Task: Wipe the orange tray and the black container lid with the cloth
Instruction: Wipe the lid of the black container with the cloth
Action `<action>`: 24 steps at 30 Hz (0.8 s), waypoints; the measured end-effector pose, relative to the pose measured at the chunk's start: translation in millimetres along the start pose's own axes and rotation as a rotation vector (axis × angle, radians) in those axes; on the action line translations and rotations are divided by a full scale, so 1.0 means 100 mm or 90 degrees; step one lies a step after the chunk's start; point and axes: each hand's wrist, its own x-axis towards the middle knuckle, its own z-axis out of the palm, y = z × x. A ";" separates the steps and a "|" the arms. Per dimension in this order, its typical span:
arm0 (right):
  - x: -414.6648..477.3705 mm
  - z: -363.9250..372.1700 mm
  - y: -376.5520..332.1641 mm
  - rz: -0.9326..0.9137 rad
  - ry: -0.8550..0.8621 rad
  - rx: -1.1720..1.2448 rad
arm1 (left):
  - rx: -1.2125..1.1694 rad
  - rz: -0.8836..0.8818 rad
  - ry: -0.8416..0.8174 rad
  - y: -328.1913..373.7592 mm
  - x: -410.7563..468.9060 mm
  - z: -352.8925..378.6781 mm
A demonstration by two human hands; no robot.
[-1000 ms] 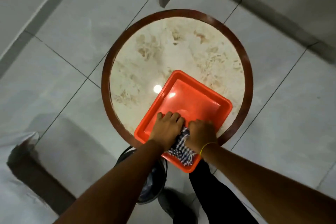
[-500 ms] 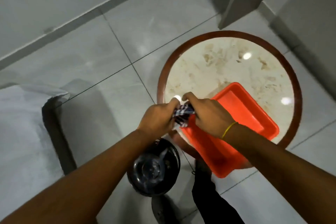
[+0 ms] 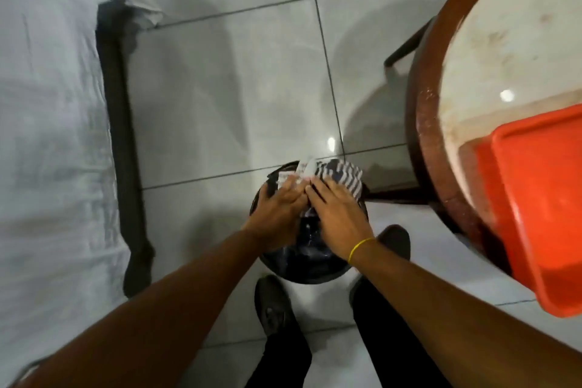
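The black round container lid (image 3: 308, 264) sits low on the floor between my feet, glossy and mostly covered by my hands. A striped dark-and-white cloth (image 3: 341, 176) lies spread over its far part. My left hand (image 3: 277, 211) and my right hand (image 3: 337, 217) both press flat on the cloth, fingers pointing away from me. A yellow band circles my right wrist. The orange tray (image 3: 541, 198) rests on the round table at the right edge, its near corner hanging past the table rim.
The round table (image 3: 425, 123) has a brown rim and a stained pale top. A white-sheeted bed (image 3: 50, 135) with a dark frame fills the left. Grey floor tiles (image 3: 226, 88) lie between. My shoes (image 3: 271, 305) stand just behind the lid.
Both hands carried the cloth off the orange tray, down and left onto the black lid on the floor. The view swung left and down, so the table now sits at the right.
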 end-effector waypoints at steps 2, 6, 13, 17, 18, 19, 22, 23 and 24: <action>-0.14 0.42 -0.02 0.030 -0.012 0.008 | -0.073 -0.001 0.082 -0.03 -0.16 0.34; -0.15 0.68 -0.15 0.073 0.141 0.023 | -0.321 -0.187 0.366 -0.17 -0.43 0.63; 0.35 0.69 -0.25 0.220 0.247 0.031 | -0.766 -0.687 0.187 -0.45 -0.19 0.55; 0.53 0.91 -0.37 0.248 0.295 0.014 | -0.747 -0.677 0.131 -0.51 0.01 0.51; 0.55 0.96 -0.39 0.241 0.306 0.009 | -0.756 -0.683 0.127 -0.54 0.04 0.52; 0.57 0.98 -0.40 0.226 0.314 0.000 | -0.767 -0.690 0.120 -0.59 0.07 0.52; 0.60 1.03 -0.39 0.106 0.306 -0.052 | -0.817 -0.688 0.096 -0.72 0.10 0.57; 0.61 1.03 -0.38 0.050 0.290 -0.071 | -0.857 -0.680 0.093 -0.75 0.10 0.59; 0.62 1.03 -0.38 -0.009 0.270 -0.088 | -0.914 -0.668 0.093 -0.78 0.11 0.61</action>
